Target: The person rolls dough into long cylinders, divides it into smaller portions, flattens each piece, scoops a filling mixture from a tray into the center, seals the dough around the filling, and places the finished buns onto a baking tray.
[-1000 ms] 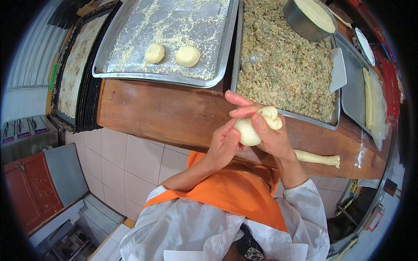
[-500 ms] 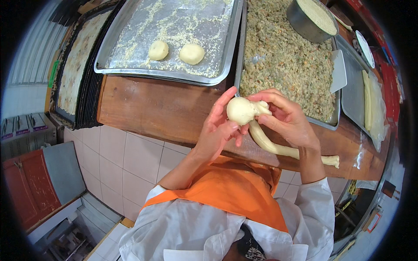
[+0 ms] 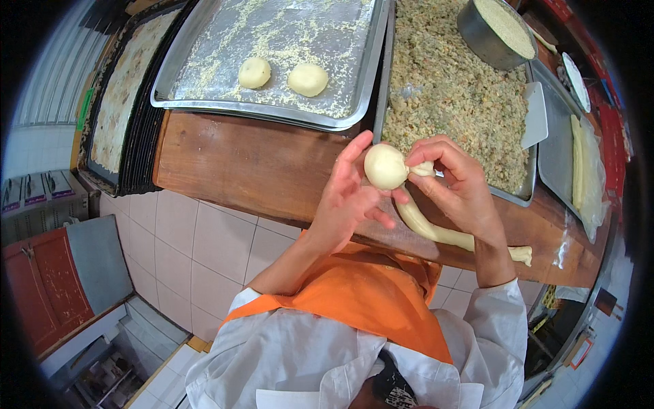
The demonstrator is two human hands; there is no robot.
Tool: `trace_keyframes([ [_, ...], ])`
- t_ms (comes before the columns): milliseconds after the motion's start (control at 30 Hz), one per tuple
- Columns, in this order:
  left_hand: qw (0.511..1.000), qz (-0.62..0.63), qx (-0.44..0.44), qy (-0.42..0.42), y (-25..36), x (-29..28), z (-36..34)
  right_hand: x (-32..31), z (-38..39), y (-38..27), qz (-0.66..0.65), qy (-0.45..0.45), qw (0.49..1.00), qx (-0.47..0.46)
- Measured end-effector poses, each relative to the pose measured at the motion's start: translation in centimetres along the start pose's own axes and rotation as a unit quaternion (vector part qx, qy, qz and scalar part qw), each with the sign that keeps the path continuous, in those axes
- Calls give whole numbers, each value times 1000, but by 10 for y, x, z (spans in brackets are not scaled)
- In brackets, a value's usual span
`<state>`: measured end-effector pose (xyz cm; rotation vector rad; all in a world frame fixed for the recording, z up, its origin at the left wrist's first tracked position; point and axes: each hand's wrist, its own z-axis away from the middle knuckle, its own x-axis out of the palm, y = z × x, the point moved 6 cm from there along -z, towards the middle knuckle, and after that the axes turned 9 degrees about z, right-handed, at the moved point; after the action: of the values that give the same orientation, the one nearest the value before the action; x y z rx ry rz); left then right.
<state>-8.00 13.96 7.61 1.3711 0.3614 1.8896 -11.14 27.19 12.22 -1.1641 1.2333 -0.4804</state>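
Note:
A smooth, pale dough ball (image 3: 385, 167) hangs in front of me, above the table's near edge. My right hand (image 3: 455, 176) pinches its narrow neck between thumb and fingertips, and a short dough end (image 3: 424, 169) sticks out past the pinch. Beside the ball, my left hand (image 3: 347, 198) has its fingers spread, close against its left side; whether they touch it I cannot tell. Below my right hand a long dough rope (image 3: 436, 232) lies along the table edge, partly hidden by my hand and wrist.
Two dough balls, a left one (image 3: 254, 73) and a right one (image 3: 308, 80), sit on a metal tray (image 3: 259, 108) strewn with pale seeds. Chopped filling (image 3: 456, 102) fills another tray, with a seed-filled round tin (image 3: 487, 48) and a white scraper (image 3: 535, 116). Dark stacked trays (image 3: 139, 136) stand left.
My left fingers have loosened from around the ball and spread. My right pinch has tightened the neck, so the ball looks rounder and the dough end shorter.

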Motion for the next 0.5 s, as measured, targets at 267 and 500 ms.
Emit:
trace_keyframes([
  [267,983,-47,-137,-116,-19,-35,-5,4,1,-23,50,-49,996,-51],
  [500,997,-64,1,-33,1,-21,-6,7,5,-20,52,-39,998,-6],
])
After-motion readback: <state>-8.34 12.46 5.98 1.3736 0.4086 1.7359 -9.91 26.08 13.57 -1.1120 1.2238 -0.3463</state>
